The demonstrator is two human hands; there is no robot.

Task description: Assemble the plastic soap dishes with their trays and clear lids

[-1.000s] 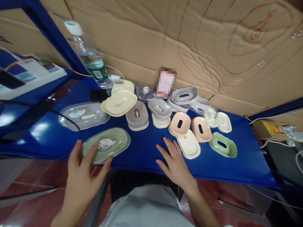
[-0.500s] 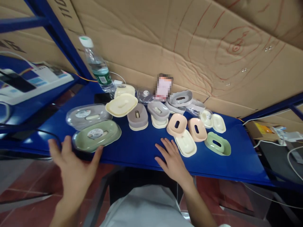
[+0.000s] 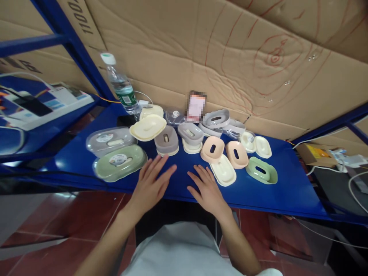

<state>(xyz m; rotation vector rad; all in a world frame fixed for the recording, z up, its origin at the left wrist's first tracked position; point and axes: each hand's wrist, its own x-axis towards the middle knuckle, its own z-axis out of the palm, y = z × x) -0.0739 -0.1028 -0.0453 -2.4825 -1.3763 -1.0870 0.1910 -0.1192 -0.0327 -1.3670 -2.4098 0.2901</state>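
Observation:
My left hand is open over the front of the blue table, fingers spread, between a green soap dish in clear wrap and a grey-brown soap dish on a cream base. My right hand, also open, lies near the front edge beside a cream tray; neither hand holds anything. Two peach slotted soap dishes sit behind that tray. Further right is a green slotted dish. A wrapped grey dish lies behind the wrapped green one, near a tilted cream tray.
A water bottle stands at the back left near a white power strip. A phone-like object with a blurred screen leans on the cardboard wall. More grey dishes are piled behind. An open carton is at right.
My left hand has moved right, from in front of the wrapped green dish to the table's middle. My right hand stays nearly in place. The view has shifted slightly.

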